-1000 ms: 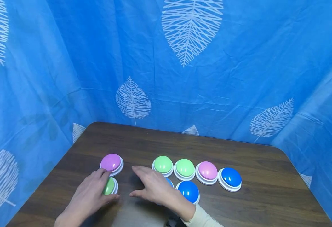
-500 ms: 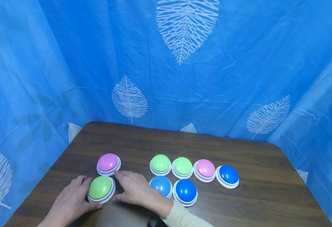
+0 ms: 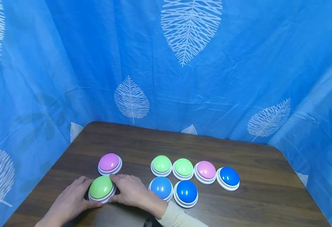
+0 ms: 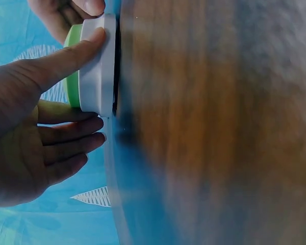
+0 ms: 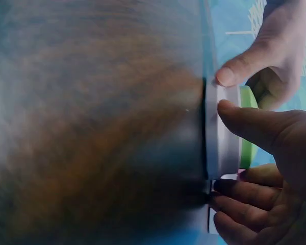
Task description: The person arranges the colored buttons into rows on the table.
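Observation:
A green buzzer button [image 3: 101,187] with a white round base sits at the near left of the table. My left hand [image 3: 71,198] grips it from the left, its thumb [image 4: 86,48] flat on the side of the white base and its index finger round the far side. From the right, my right hand [image 3: 130,190] holds the same base, its thumb [image 5: 245,120] near the left thumb and its fingers [image 5: 255,194] round the back. Just behind the green button stands a purple-pink button [image 3: 109,162], which shows only in part in the right wrist view.
To the right, a back row holds two light green buttons [image 3: 161,164], a pink button [image 3: 206,170] and a dark blue button [image 3: 229,176]. Before them sit a lighter blue button [image 3: 161,188] and another dark blue button [image 3: 186,191]. A blue leaf-print curtain [image 3: 225,69] surrounds the brown table [image 3: 239,205].
My right hand has moved left from open space onto the right side of the green button. The green button has shifted slightly left, with my left hand still at it.

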Motion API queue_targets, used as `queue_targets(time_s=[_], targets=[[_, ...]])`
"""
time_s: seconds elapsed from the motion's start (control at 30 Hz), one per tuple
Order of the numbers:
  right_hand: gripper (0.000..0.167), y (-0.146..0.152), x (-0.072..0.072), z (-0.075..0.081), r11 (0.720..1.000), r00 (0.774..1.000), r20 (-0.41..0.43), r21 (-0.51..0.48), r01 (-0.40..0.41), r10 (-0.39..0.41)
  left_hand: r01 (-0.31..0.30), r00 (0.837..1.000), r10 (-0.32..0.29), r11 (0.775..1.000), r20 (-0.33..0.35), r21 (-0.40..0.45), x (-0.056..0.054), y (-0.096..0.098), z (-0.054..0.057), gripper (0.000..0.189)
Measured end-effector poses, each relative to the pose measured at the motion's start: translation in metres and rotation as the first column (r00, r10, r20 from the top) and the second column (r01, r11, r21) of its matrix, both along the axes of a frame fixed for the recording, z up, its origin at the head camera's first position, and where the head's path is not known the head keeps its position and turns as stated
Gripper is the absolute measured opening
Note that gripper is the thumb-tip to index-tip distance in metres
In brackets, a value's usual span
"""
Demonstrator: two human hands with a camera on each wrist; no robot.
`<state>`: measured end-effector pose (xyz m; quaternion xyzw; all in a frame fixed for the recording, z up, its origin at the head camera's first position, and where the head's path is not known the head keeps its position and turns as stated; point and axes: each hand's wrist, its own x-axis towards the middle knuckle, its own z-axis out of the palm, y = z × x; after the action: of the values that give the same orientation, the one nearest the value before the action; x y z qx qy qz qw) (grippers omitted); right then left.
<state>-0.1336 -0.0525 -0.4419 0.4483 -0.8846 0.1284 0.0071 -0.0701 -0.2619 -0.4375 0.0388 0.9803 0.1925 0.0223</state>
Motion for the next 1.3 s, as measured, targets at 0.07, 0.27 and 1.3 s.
queue_targets(time_s=[0.07,0.27,1.3], targets=[[0.070,0.000,0.001,-0.002,1.000,1.000,0.000,-0.018,-0.001,0.001,-0.005,1.000,0.005,1.000,0.001,0.007,0.000,0.001,0.001,0.082],[0.060,0.005,0.003,-0.005,0.994,1.000,0.001,-0.106,-0.004,0.004,-0.004,0.998,0.005,1.000,-0.061,0.023,0.004,0.004,0.007,0.085],[0.064,0.209,0.030,0.011,0.806,0.941,0.116,-0.490,0.332,-0.317,0.437,0.861,-0.388,0.895,-0.328,0.087,-0.048,0.176,0.024,0.076]])
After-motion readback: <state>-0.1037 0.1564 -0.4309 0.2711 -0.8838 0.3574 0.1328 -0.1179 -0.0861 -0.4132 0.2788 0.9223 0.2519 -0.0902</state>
